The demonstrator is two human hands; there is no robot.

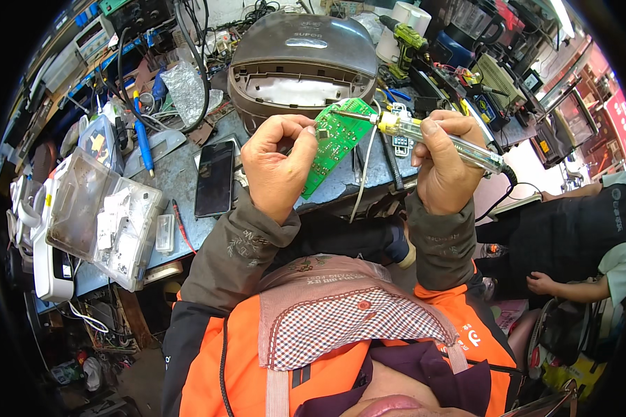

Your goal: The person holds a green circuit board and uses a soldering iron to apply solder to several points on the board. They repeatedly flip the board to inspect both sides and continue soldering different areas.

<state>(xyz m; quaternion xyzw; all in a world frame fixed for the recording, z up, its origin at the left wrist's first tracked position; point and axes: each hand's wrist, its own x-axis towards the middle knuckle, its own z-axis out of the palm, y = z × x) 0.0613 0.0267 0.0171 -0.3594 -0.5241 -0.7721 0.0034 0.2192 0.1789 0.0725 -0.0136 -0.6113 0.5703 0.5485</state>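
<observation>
My left grip [275, 170] is closed on the left long edge of the green circuit board [337, 146], thumb and forefinger pressed together; the fingers behind it are hidden. My right grip [448, 167] is wrapped around the clear handle of the soldering iron [459, 144], with no slack that I can see. The board lies between my hands, nearer the left, tilted up above the bench [374, 174], its long axis running from near left to far right. The iron comes in from my right, pointing left and slightly away, roughly square across that axis. As I judge it, everything turns on this crossing: the tip is at the board's far end, beyond my left fingertips, but I cannot tell if it touches. A white cable [362, 182] hangs just right of the board. Farther off, beyond the board, sits the brown domed cooker [278, 48]
</observation>
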